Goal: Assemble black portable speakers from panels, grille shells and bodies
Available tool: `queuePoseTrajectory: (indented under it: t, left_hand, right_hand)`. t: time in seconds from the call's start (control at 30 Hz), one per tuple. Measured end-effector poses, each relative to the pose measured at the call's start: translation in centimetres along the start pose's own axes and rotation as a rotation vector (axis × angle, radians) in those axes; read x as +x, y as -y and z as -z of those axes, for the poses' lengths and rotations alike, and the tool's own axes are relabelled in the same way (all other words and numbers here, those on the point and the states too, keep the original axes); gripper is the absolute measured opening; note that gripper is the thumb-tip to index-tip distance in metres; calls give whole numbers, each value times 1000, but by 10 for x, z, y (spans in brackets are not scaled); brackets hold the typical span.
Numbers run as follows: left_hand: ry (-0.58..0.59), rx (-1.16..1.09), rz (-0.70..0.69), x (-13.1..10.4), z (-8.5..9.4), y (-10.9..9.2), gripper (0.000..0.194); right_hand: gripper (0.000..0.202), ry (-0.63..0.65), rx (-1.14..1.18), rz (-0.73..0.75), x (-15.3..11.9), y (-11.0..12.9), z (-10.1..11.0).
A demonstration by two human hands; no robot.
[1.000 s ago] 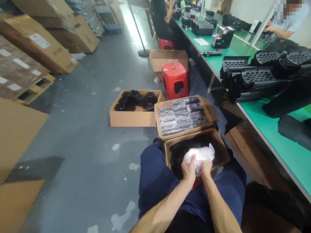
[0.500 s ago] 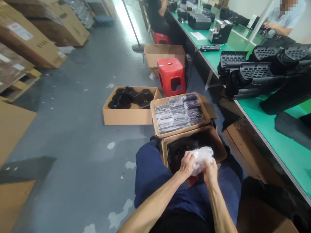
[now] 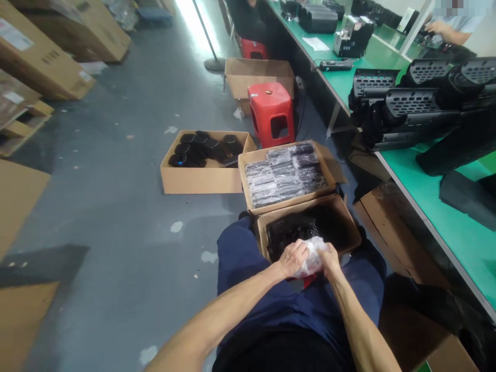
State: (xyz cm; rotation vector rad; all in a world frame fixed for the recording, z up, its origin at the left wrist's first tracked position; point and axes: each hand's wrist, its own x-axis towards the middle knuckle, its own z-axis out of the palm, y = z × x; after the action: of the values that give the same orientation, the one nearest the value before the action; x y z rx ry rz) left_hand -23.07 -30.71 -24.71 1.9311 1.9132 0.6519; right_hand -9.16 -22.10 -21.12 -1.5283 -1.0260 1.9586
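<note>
Between my knees, a crumpled clear plastic bag (image 3: 313, 258) is gripped from both sides. My left hand (image 3: 294, 257) closes on its left part, and my right hand (image 3: 328, 259) pinches its right part. Whether anything is inside the bag, I cannot tell. Just beyond my hands stands an open cardboard box (image 3: 262, 238) with dark parts in it, one of them with a perforated face. Against its far side, a second carton (image 3: 243, 181) holds rows of dark pieces wrapped in clear plastic.
A third carton (image 3: 205, 181) with loose black parts lies further left. Behind it stands a red stool (image 3: 271, 111). Along the right runs a green workbench (image 3: 406, 175) bearing black perforated housings (image 3: 414, 103). Two people sit by the bench. Large cartons (image 3: 42, 51) are stacked at left.
Both hands have drawn the plastic bag slightly left and it looks more bunched up. A perforated part in the near box now shows behind it. The camera view has tilted a little.
</note>
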Motion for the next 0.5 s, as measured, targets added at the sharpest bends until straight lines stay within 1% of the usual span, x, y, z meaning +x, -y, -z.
queuePoseTrajectory:
  t: [0.07,0.1,0.17,0.23,0.3,0.37,0.43,0.5]
  left_hand:
    - [24,-27,112,7,-1,1,25]
    - [24,-39,174,12,-1,2,24]
    - [7,-65,311,23,1,7,21]
    - [-18,-96,450,33,1,13,20]
    - [-48,-133,585,42,0,19,21]
    - [-80,-178,700,48,-3,22,23]
    - [-113,-223,769,48,-8,21,25]
    - [-149,-257,777,42,-14,12,25]
  right_hand:
    - [15,-37,-186,160,-4,-3,-13]
    - [14,-30,-264,227,-9,-4,-19]
    - [15,19,-395,334,-21,-8,-29]
    - [20,95,-492,405,-33,-15,-33]
    - [34,185,-621,500,-42,-26,-30]
    - [49,226,-734,576,-45,-39,-24]
    - [56,185,-768,589,-41,-49,-16]
    - [54,88,-719,542,-30,-53,-9]
